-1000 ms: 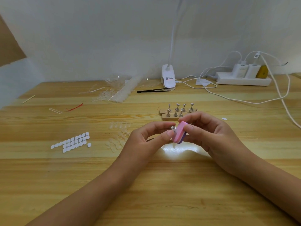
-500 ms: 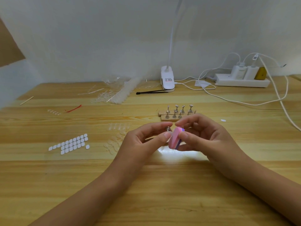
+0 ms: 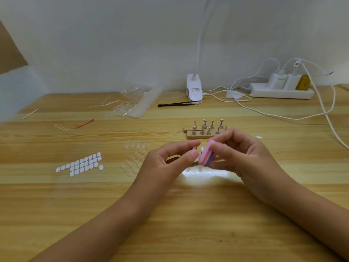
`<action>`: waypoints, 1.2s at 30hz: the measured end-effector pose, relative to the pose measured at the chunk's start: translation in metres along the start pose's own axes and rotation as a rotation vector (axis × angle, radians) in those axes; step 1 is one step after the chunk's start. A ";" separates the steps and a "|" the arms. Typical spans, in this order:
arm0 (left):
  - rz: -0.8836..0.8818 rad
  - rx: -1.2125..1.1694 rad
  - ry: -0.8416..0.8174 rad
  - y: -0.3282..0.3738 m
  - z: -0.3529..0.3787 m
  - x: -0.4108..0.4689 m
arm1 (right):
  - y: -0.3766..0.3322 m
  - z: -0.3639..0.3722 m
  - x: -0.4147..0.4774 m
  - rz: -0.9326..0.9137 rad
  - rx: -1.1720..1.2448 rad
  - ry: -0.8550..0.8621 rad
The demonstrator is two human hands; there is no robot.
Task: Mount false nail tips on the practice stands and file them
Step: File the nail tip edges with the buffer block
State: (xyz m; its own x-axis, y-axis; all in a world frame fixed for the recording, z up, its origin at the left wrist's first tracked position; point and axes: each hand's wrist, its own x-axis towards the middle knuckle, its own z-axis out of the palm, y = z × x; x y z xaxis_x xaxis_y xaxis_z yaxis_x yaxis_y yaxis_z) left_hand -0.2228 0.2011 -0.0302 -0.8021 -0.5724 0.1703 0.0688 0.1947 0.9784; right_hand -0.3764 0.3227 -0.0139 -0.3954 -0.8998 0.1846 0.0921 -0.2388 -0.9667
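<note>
My left hand pinches a small metal practice stand between thumb and forefinger, just above the table. A clear nail tip sits on it, mostly hidden. My right hand grips a pink and purple buffer block and holds it against the tip. Behind my hands, several more metal stands stand upright on two wooden bases. Loose clear nail tips lie to the left of my left hand.
A sheet of white adhesive tabs lies at the left. Clear packaging with nail tips, a red strip and a wooden stick lie further back. A clip lamp, black tweezers, a power strip and white cables line the back right.
The buffer block has shifted and tilted slightly against the tip as my right hand worked it. My left hand keeps the stand in the same place.
</note>
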 end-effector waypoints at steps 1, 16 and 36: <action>-0.011 -0.015 0.005 -0.001 0.000 0.000 | 0.001 0.001 -0.001 0.028 -0.003 -0.038; -0.050 -0.070 0.031 -0.002 -0.002 0.001 | -0.002 0.003 0.000 0.013 -0.062 0.066; -0.029 -0.040 -0.008 -0.002 -0.001 0.000 | -0.002 0.001 0.001 -0.020 -0.090 0.068</action>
State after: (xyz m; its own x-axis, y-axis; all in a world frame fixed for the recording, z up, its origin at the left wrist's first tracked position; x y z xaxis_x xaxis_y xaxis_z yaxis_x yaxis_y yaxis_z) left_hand -0.2227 0.2003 -0.0315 -0.8085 -0.5713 0.1413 0.0690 0.1464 0.9868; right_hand -0.3763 0.3224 -0.0119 -0.4576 -0.8676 0.1945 0.0026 -0.2201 -0.9755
